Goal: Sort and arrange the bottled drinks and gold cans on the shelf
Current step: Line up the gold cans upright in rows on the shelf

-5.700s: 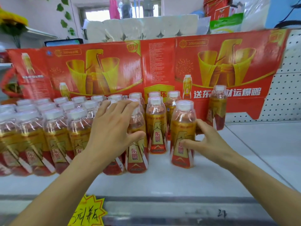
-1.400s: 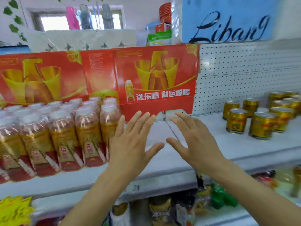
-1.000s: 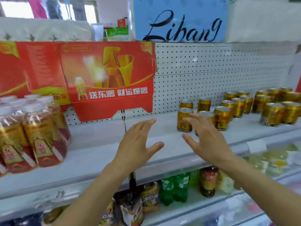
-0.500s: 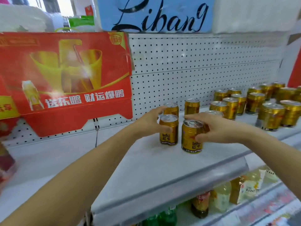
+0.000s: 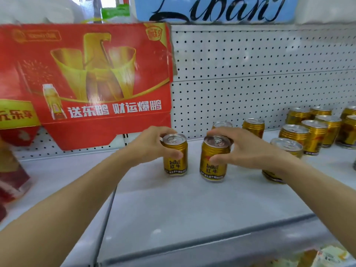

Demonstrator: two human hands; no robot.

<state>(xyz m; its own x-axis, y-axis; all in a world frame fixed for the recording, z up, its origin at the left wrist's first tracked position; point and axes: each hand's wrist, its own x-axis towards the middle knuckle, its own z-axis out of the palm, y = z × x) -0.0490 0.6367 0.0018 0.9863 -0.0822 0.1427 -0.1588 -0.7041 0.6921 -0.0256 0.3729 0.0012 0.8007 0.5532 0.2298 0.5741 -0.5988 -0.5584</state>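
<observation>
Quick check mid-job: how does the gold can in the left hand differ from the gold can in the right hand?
The left hand grips its gold can from the left side, thumb across the front; the right hand holds its gold can from the right, fingers over the lid. The left can stands farther back and nearer the red carton banner; the right can sits nearer the shelf front. Both are upright with Red Bull labels facing out.

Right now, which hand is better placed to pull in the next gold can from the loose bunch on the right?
Right, probably. The right hand grips a can beside the loose cans; the left hand grips its can farther left, toward the red carton.
</observation>
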